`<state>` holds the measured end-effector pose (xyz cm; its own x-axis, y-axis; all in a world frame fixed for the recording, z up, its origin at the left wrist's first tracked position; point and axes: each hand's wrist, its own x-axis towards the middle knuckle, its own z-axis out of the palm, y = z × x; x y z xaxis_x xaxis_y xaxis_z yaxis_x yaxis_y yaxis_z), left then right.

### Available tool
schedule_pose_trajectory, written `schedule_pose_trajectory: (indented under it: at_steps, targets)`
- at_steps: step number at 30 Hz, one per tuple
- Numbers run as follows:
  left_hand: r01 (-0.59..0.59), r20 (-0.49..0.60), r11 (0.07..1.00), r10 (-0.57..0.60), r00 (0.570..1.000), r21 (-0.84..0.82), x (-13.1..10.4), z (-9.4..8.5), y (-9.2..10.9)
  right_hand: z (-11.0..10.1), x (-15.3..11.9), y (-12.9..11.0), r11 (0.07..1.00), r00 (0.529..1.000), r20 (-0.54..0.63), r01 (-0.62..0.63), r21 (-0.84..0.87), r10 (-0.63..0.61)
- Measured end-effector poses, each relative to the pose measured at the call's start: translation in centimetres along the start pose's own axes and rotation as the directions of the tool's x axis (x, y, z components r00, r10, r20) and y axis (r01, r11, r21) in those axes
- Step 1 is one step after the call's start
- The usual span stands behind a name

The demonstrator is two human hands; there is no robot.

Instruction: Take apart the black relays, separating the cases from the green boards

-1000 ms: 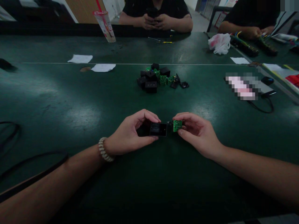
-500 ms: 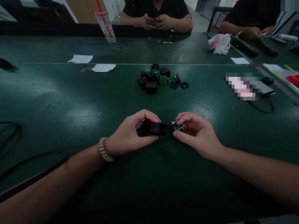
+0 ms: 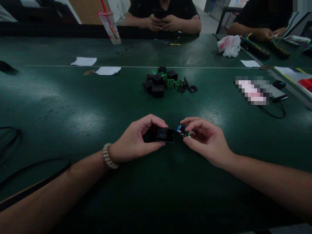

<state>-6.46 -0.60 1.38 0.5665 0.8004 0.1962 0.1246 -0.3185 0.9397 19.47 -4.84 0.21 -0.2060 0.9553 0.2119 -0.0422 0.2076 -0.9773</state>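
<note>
You are holding a black case in your half-curled left hand and, just beside its open end, pinching a circuit board with your right hand, risking a drop should that fingertip pinch slacken.

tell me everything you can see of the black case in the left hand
The black case is a small, box-shaped piece that looks like plastic, with a thin, straight-edged rim around a dark hollow and a tiny pale spot near its right edge. The left hand grips it, thumb below and fingers above, hiding its left end. It lies roughly level, apart from the circuit board to its right.
</note>
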Motion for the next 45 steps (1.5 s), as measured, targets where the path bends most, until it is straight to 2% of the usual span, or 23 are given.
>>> schedule_pose_trajectory:
  at_steps: [4,10,16,22,30,45]
  targets:
    - [0.001,0.001,1.000,-0.001,1.000,0.000,-0.02,0.04,-0.03,-0.06,-0.03,0.17,0.999,1.000,-0.017,-0.001,-0.040,0.001]
    - [0.001,-0.004,1.000,-0.001,1.000,0.006,0.00,0.13,0.11,0.13,-0.08,0.28,0.999,0.999,0.026,0.039,0.015,-0.039]
    - [-0.012,-0.019,1.000,0.011,1.000,-0.014,-0.06,0.22,0.05,0.39,-0.30,-0.14,0.998,0.998,0.036,0.058,-0.023,-0.057]
    - [-0.020,-0.009,1.000,0.020,1.000,0.014,-0.10,0.17,-0.01,0.40,-0.42,-0.09,1.000,0.999,0.043,0.007,0.028,-0.008]
    - [0.013,-0.004,1.000,-0.013,1.000,-0.011,-0.05,0.23,0.11,0.32,-0.54,-0.29,1.000,0.999,0.041,0.009,-0.010,-0.008]
    - [-0.060,-0.053,0.996,0.057,0.997,-0.066,-0.26,0.28,-0.25,0.30,-0.45,-0.55,0.999,0.997,0.068,0.025,-0.025,-0.023]
